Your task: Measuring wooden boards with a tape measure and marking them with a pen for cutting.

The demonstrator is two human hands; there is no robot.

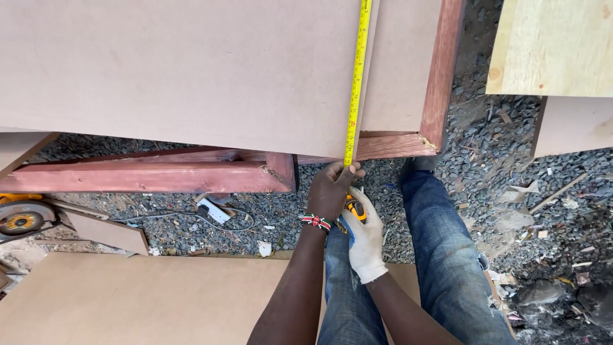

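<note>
**Tape measure stretched across brown board, both hands at near edge**

Tape measure (355, 76): yellow blade runs straight up the brown fibreboard sheet (179, 70) from its near edge to the top of the view, just beside the sheet's right edge. The far end of the blade is out of view.

Left hand (332, 188): bare, beaded red-white-black wristband. Fingers closed, pinching the blade down against the near edge of the sheet, at the lower end of the visible blade.

Right hand (364, 233): in a white work glove, just below and touching the left hand. Clenched around the yellow-and-black tape case (355, 207), mostly hidden between the two hands.

Support: the sheet lies on a reddish timber frame (440, 70); one frame corner shows to the right of the blade, another rail lower left.

Surroundings: gravel ground (498, 179) with wood scraps. Person's legs in blue jeans (440, 255) below the hands. A second brown sheet (128, 300) lies at lower left. A circular saw (22, 217) sits at the left edge, with a grey cable (191, 217) across the gravel. Pale plywood panel (552, 45) at upper right.
</note>
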